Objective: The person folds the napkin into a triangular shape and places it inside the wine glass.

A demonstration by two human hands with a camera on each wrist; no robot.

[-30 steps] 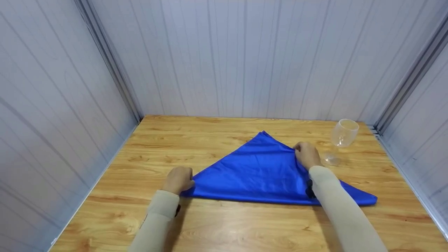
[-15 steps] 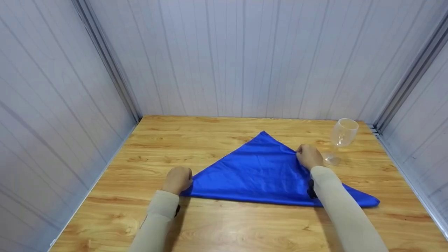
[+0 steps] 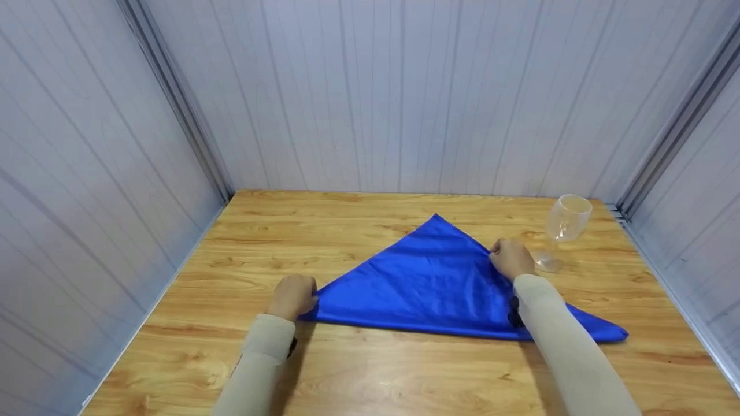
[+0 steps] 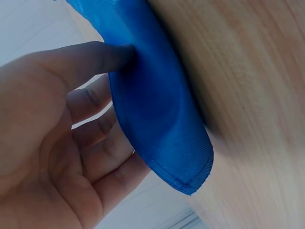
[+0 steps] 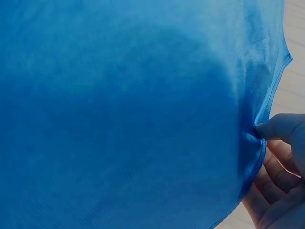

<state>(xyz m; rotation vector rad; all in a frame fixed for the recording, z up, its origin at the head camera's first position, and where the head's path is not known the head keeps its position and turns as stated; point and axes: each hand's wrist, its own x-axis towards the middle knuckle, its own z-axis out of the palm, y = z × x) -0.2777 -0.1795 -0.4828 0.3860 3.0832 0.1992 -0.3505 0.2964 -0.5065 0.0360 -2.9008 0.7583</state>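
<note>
A shiny blue cloth (image 3: 410, 283), folded into a triangle, lies on the wooden table with its peak pointing to the back wall. My left hand (image 3: 293, 297) pinches its left corner; in the left wrist view the thumb (image 4: 112, 56) presses on top of the cloth (image 4: 152, 100) and the fingers go beneath it. My right hand (image 3: 511, 259) pinches the right slanting edge partway down from the peak. The right wrist view shows that thumb (image 5: 281, 128) and the fingers gathering the hemmed edge into a small crease. My right forearm covers part of the cloth's right side.
A clear stemmed glass (image 3: 569, 218) stands upright at the back right, its foot close beside my right hand. White panelled walls (image 3: 376, 98) enclose the wooden table (image 3: 404, 375) at the back and both sides.
My right hand has shifted slightly right and toward me, with the cloth's right tip sliding a little outward. The peak now looks like a single neat point. My left hand stays nearly still.
</note>
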